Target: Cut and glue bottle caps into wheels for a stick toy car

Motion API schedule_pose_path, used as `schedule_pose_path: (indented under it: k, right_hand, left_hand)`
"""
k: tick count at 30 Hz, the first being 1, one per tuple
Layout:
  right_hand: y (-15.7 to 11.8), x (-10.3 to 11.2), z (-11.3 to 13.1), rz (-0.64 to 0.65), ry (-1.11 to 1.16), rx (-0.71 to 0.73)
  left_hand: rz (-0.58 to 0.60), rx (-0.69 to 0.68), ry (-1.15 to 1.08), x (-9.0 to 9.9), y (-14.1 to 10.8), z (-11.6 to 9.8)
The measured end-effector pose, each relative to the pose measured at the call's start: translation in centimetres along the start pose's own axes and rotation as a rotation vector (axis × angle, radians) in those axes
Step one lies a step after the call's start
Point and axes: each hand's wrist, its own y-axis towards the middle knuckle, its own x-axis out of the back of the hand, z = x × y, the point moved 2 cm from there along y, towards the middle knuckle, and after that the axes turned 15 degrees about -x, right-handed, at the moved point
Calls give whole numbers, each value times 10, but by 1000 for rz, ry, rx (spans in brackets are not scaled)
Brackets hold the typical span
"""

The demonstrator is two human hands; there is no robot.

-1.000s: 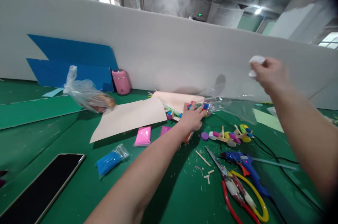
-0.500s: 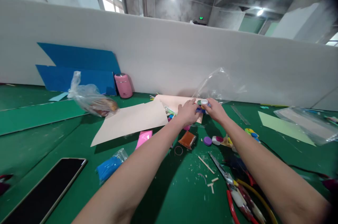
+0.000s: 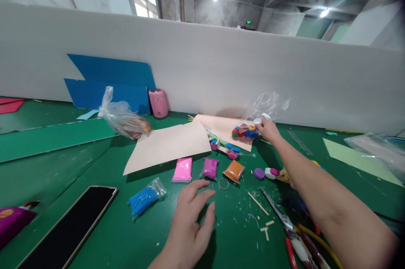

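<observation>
My right hand (image 3: 269, 129) reaches to the back of the table, its fingers pinching a round white bottle cap (image 3: 257, 121). Right beside it lies a clear plastic bag with a pile of small coloured caps (image 3: 243, 131) at its mouth. My left hand (image 3: 193, 212) hovers over the near middle, fingers apart and holding nothing. Just beyond it are small packets in pink (image 3: 182, 170), magenta (image 3: 210, 168) and orange (image 3: 234, 170). A thin ring (image 3: 223, 183) lies close to its fingertips. Behind the packets sits a small stick-and-cap assembly (image 3: 224, 147).
A phone (image 3: 68, 226) and a blue packet (image 3: 146, 198) lie left. Scissors (image 3: 280, 212) point inward at right, near wood scraps (image 3: 257, 202) and a purple cap (image 3: 259, 173). Beige card (image 3: 171, 146), a bagged bread-like item (image 3: 126, 121) and a pink flask (image 3: 158, 103) stand further back.
My left hand has drawn back from the coloured caps toward me. My right hand stays by the bag with the white cap. The view has shifted slightly left.
</observation>
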Motion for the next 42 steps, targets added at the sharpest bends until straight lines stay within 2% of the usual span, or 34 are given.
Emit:
schedule_pose_path:
  k: [3, 8, 15, 18, 21, 24, 26, 29, 32, 36, 42]
  right_hand:
    - [3, 14, -3, -21, -15, -11]
    - [13, 45, -17, -67, -41, -40]
    - [-9, 36, -35, -45, -70, -95]
    - [-14, 56, -33, -81, -29, -97]
    - [-35, 87, -21, -115, 46, -36]
    - [-92, 97, 2, -31, 136, 127]
    - [-148, 87, 20, 110, 194, 275]
    - [-235, 57, 42, 330, 271, 464]
    - [-292, 28, 51, 447, 329, 511]
    - [-317, 5, 53, 491, 389, 477]
    - [-320, -8, 54, 527, 489, 468]
  left_hand:
    - [-60, -77, 127, -2, -11, 7]
    - [-68, -139, 199, -6, -18, 14]
    - [-12, -158, 169, -11, -20, 8]
    - [-5, -154, 166, -13, -22, 7]
    - [-22, -151, 170, -14, -23, 8]
    - [-43, -96, 136, -13, -21, 7]
    - [-48, -10, 70, -9, -19, 6]
    - [-55, 133, -85, 1, -21, 0]
    - [14, 209, -181, 8, -29, -7]
    - [174, 235, -192, 0, -46, -11]
    - [214, 244, -137, -19, -55, -7]
